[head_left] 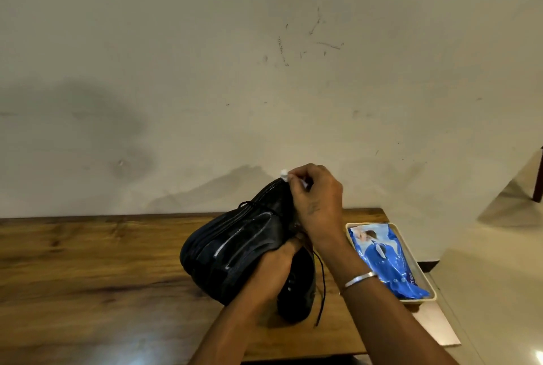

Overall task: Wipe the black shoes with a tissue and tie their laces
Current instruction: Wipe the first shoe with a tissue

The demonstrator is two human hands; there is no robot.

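While left hand grips raised black shoe above wooden tabletop, right hand pinches white tissue on its upper end, second shoe underneath — lace dangling, blue packet in tray at right, scuffed beige wall behind, pale floor right.

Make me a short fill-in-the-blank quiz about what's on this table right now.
1. The right hand presses a white ____ against the raised black shoe.
2. The left hand holds that shoe above the ____ table.
3. The blue packet lies in a ____.

Answers: tissue; wooden; tray
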